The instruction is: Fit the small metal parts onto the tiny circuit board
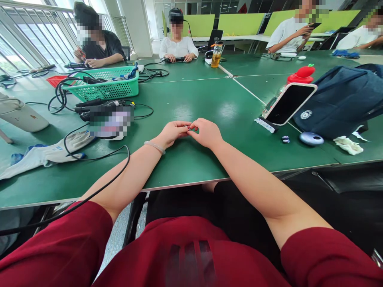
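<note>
My left hand (172, 133) and my right hand (207, 132) meet over the green table (179, 167), fingertips together. Both are closed in a pinch around a tiny dark, shiny thing (188, 128); its kind is too small to tell, and fingers cover most of it. A pale bracelet (154, 147) circles my left wrist. Off to the right of my right hand lies a small dark object (285, 139) with light patches, beside a rounded bluish-purple case (311, 138). Behind these, a phone (290, 104) leans upright at a tilt.
A black cable (98, 192) crosses over my left forearm. To the left lie work gloves (56, 151), black devices (98, 108) and a green basket (104, 93). A navy bag (344, 99) and crumpled tissue (348, 145) are at right. Several people sit around the table; a bottle (216, 56) stands farther back.
</note>
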Action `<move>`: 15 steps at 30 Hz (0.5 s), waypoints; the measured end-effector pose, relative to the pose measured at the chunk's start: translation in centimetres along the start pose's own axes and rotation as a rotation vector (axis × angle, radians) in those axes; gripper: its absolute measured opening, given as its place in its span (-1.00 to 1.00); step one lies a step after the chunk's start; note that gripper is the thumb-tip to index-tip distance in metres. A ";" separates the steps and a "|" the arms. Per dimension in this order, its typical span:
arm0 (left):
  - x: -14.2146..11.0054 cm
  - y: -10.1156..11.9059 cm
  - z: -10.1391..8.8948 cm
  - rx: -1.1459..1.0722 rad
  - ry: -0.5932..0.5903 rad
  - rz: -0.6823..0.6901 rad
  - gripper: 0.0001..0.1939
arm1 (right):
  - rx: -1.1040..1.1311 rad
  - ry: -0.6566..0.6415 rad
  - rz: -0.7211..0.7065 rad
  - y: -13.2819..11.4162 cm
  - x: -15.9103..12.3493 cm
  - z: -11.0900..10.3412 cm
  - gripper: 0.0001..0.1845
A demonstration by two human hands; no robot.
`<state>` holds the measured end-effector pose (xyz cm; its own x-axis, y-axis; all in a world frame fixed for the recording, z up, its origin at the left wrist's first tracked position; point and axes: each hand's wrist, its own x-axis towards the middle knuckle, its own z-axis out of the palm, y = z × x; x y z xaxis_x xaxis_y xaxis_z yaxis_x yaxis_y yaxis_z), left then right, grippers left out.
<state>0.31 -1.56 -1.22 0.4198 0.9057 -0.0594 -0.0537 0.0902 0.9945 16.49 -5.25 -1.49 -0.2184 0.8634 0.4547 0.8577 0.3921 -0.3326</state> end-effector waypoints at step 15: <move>0.6 2.2 -5.9 0.763 0.440 0.098 -0.78 | 0.104 0.016 0.077 0.8 0.2 -0.4 -0.72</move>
<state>-4.94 1.60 0.42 0.0503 0.9863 0.1569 0.6137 -0.1545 0.7742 17.34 -4.90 -1.31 -0.1461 0.8873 0.4375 0.8183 0.3569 -0.4506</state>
